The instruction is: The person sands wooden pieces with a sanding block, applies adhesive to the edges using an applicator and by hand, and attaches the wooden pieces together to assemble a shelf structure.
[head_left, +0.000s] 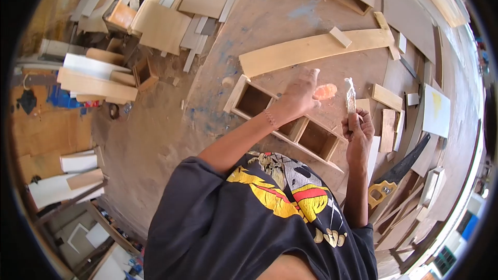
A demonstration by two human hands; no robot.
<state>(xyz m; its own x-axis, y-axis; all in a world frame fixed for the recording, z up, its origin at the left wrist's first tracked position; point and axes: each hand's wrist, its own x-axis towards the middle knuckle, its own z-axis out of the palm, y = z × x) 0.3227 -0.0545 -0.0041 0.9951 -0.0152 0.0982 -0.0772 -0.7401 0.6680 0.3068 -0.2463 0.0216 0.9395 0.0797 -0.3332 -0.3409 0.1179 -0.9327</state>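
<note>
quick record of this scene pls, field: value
left hand: over the box, beside an orange item; contact unclear
right hand: holding a stick, tip coated white
box: wooden, divided, open compartments
plank: long, beyond the box, small block on top
saw: yellow handle, at picture right
surface: brown, blue stains

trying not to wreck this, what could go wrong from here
The white paste on the stick in the right hand could drip onto the bench. The left arm, reaching across the divided wooden frame, might nudge it. The handsaw lies uncovered near the right arm and could scratch it.
</note>
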